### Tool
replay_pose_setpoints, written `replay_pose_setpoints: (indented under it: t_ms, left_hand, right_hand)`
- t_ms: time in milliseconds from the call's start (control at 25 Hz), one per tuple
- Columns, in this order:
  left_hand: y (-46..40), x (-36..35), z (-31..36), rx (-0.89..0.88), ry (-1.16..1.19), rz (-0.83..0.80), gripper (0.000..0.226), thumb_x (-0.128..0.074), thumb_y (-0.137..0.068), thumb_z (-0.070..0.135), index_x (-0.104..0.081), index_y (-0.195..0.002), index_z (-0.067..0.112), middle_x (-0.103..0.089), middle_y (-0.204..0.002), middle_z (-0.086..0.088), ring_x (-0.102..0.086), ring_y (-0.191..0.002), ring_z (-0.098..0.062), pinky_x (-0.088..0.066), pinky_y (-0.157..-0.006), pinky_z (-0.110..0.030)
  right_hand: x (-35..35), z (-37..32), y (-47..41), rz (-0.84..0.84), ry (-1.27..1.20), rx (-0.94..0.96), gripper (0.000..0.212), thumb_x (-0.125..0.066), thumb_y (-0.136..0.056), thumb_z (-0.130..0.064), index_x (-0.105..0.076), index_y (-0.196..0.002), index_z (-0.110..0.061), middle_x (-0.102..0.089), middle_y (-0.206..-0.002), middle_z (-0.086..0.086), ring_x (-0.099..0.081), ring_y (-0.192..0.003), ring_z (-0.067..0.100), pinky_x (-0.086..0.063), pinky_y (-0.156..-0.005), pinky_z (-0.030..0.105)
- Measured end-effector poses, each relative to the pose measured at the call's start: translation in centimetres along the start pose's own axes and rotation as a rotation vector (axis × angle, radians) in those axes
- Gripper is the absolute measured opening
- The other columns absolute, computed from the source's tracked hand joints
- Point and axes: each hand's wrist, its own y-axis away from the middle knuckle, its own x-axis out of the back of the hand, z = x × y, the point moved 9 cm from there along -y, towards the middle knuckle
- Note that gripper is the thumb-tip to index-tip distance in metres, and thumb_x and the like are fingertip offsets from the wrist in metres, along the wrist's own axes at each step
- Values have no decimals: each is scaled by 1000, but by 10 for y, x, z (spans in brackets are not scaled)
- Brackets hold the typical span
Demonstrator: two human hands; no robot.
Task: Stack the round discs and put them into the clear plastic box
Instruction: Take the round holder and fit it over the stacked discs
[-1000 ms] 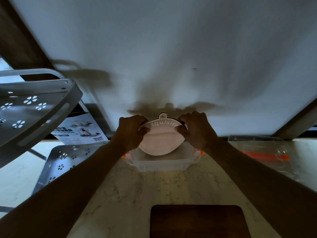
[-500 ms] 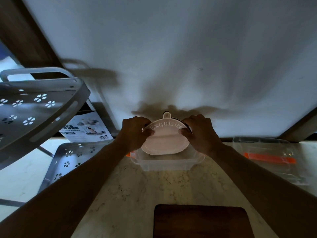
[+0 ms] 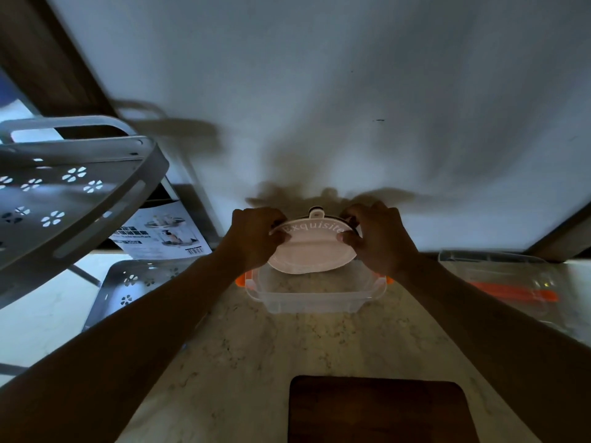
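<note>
A stack of round discs (image 3: 311,251), pale pink on top with the word "Exquisite" along the rim and a small tab at the far edge, is held tilted over the far half of the clear plastic box (image 3: 315,297). The box has orange clips at both ends and sits on the marble counter. My left hand (image 3: 256,239) grips the stack's left edge. Its right edge is gripped by my right hand (image 3: 375,238). A darker disc edge shows behind the top one; how many lie under it is hidden.
The box's clear lid (image 3: 508,282) with an orange strip lies to the right. A dark wooden board (image 3: 380,410) sits at the near edge. Grey perforated rack shelves (image 3: 73,193) and a printed leaflet (image 3: 160,235) stand left. A white wall rises just behind the box.
Both hands and the disc stack stay over the box, raised very slightly. The view has shifted a little, so the rack and lid appear further right.
</note>
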Motion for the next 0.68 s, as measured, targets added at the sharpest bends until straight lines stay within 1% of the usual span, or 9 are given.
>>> replay_pose_setpoints:
  t_ms: [40,80,200,280,360,400,560,600,680]
  left_hand:
    - [1,-2,1,-4,-30,-22,14,-70,-87,22,-73,-99,15,-74,-99,-5,-65,-93,-23,-49,-92,-43]
    - [0,-2,1,-6,-40,-23,14,-70,-86,22,-73,-98,14,-74,-97,-5,-65,-92,-24,-49,-91,-43]
    - [0,6,3,-11,34,30,14,-74,-83,22,-74,-97,16,-75,-95,-2,-66,-89,-20,-51,-84,-34]
    - [4,0,3,-16,31,-9,15,-73,-84,22,-73,-98,16,-74,-96,-3,-66,-90,-20,-52,-85,-36]
    - [8,-8,1,-8,10,-51,16,-71,-86,23,-73,-99,14,-74,-97,-6,-65,-91,-23,-51,-85,-39]
    - [9,-9,0,-6,16,-50,17,-72,-85,23,-74,-99,14,-74,-97,-6,-65,-91,-23,-51,-84,-38]
    - [10,-5,-5,0,76,-18,16,-76,-82,21,-75,-96,14,-74,-93,-3,-65,-86,-18,-49,-77,-30]
    - [10,-4,-6,0,92,-21,15,-77,-81,21,-75,-95,15,-74,-91,-2,-65,-84,-16,-49,-75,-29]
    - [8,-4,-7,-7,107,-34,14,-78,-80,22,-76,-93,17,-74,-89,0,-64,-81,-13,-46,-72,-21]
  right_hand:
    - [-4,-1,1,-26,20,-3,19,-66,-86,-37,-65,-94,-20,-68,-89,1,-54,-92,28,-30,-76,35]
    - [-5,-3,1,-36,34,4,18,-65,-87,-37,-66,-91,-19,-68,-86,2,-54,-90,28,-31,-76,36]
    - [7,-2,1,24,-37,11,17,-68,-85,-37,-67,-93,-22,-70,-87,-1,-55,-87,26,-35,-78,38]
    - [10,0,-1,19,-55,-11,22,-70,-84,-36,-65,-99,-21,-69,-91,0,-56,-90,27,-34,-78,37]
    - [4,-1,0,-25,-33,-21,21,-69,-84,-36,-64,-97,-19,-68,-89,2,-55,-90,29,-33,-78,36]
    - [3,-2,1,-37,-33,-17,20,-68,-85,-36,-64,-96,-19,-68,-89,2,-55,-90,28,-33,-79,36]
    - [3,-1,4,-53,-67,-15,22,-69,-84,-38,-65,-99,-22,-69,-91,-3,-53,-90,23,-33,-83,36]
    - [3,0,6,-57,-70,-21,23,-69,-84,-39,-65,-99,-21,-69,-90,-3,-52,-90,23,-33,-83,36]
    - [1,1,8,-63,-79,-29,24,-69,-84,-39,-66,-97,-19,-69,-87,-1,-52,-90,25,-35,-82,36]
